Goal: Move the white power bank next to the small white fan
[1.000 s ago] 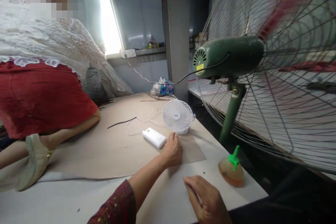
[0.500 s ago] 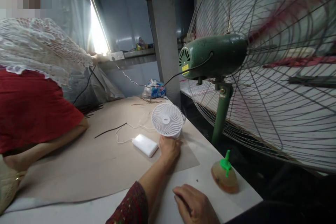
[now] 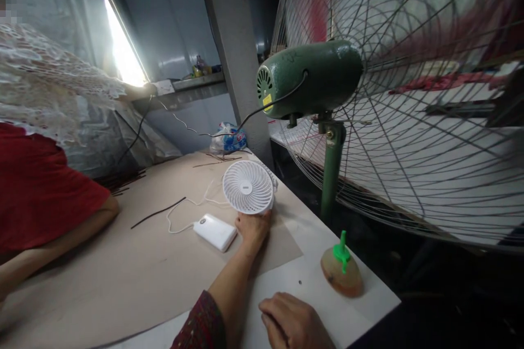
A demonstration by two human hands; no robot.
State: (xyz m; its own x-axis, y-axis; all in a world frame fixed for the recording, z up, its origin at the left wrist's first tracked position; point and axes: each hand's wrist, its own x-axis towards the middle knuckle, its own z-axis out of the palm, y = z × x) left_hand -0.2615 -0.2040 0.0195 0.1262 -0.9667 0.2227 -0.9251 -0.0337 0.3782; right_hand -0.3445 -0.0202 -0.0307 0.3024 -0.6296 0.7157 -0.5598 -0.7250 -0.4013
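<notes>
Reaching to the small fan: the left hand (image 3: 252,232) is at the low base of a small round white plastic desk fan (image 3: 248,188); its fingertips are hidden under the fan's head, so I cannot tell whether they grasp it or only touch it.
Right hand: this one (image 3: 292,322) lies nearer the wearer than the small fan, fingers loosely curled; its palm is hidden and nothing shows in it.
Small fan's place: near the right edge of a white tabletop (image 3: 282,283), its face tilted upward.
Small fan's handling: probably light and stiff, the plastic a little slick; the thin grille bars look the fragile part, so the solid base seems the better hold.
White cable: a thin white cable (image 3: 168,223) loops left of the small fan, joined to a flat white rectangular power bank (image 3: 215,232) just beside the left hand; it could snag or drag.
Green-nozzled bottle: rounded, amber and translucent (image 3: 341,275), to the small fan's near right.
Big fan: a large green-motored fan with a wire cage (image 3: 311,79) looms behind and right of the small fan, limiting room there.
Another person: red skirt (image 3: 45,191), left of the small fan.
</notes>
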